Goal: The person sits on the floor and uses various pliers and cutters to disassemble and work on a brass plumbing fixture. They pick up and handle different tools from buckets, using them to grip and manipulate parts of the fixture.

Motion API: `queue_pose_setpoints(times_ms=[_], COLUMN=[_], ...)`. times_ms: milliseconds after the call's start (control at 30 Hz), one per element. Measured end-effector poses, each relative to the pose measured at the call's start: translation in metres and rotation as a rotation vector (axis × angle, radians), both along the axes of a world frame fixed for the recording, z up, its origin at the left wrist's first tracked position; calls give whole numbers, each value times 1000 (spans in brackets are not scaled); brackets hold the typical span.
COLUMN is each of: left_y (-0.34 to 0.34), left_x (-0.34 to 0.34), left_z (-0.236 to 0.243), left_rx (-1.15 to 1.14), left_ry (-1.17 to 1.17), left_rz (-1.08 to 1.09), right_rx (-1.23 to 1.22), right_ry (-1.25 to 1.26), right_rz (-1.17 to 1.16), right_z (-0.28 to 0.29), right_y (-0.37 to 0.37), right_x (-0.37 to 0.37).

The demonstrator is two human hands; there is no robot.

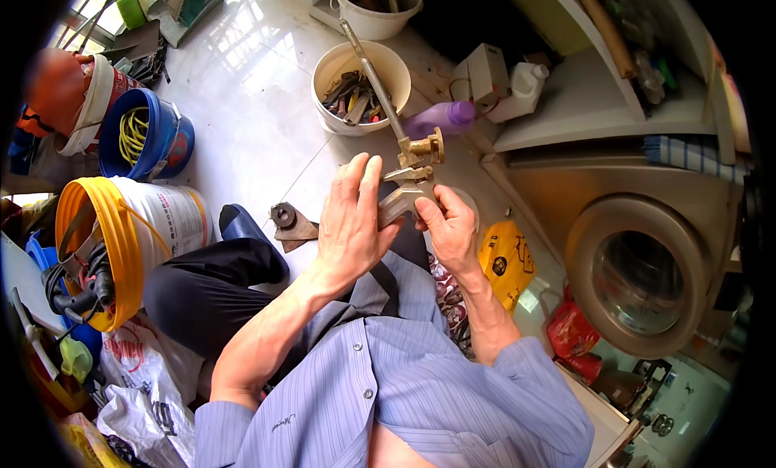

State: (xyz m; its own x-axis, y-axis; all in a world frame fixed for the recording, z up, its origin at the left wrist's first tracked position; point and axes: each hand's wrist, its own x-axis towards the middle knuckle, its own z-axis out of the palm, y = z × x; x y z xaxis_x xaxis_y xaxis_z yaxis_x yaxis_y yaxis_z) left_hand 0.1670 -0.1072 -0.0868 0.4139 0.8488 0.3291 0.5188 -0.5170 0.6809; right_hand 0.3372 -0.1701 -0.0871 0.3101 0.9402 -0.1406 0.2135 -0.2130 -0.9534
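Above my lap is a metal tool with a grey body (398,205), a brass-coloured fitting (420,149) and a long thin rod (368,68) slanting away to the far left. My right hand (453,229) grips the grey body, its thumb and bent fingers closed on the side nearest it. My left hand (349,213) lies along the other side, fingers stretched out and thumb close to the body. Its palm side is hidden. On the floor left of that hand sits a dark metal piece (293,225) with a round hub.
A white bucket of hand tools (323,104) stands ahead, beside a purple bottle (443,119). At right are a front-loading washing machine (578,262) and a yellow bag (507,266). Left stand a blue bucket (174,137) with yellow cord and a white-and-yellow bucket (174,217) with corded tools.
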Motion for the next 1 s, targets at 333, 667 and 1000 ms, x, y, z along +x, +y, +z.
queue_pose_setpoints(times_ms=[333, 667, 1000], left_y=[-2, -4, 31], left_x=[-4, 1, -9], left_z=[-19, -19, -10], left_rx=[-290, -367, -1007], left_ry=[67, -23, -582], left_rz=[-100, -171, -68], right_rx=[-32, -53, -97], right_ry=[43, 197, 119], right_rz=[70, 74, 148], right_z=[-8, -21, -21], right_y=[4, -4, -12], right_x=[1, 5, 19])
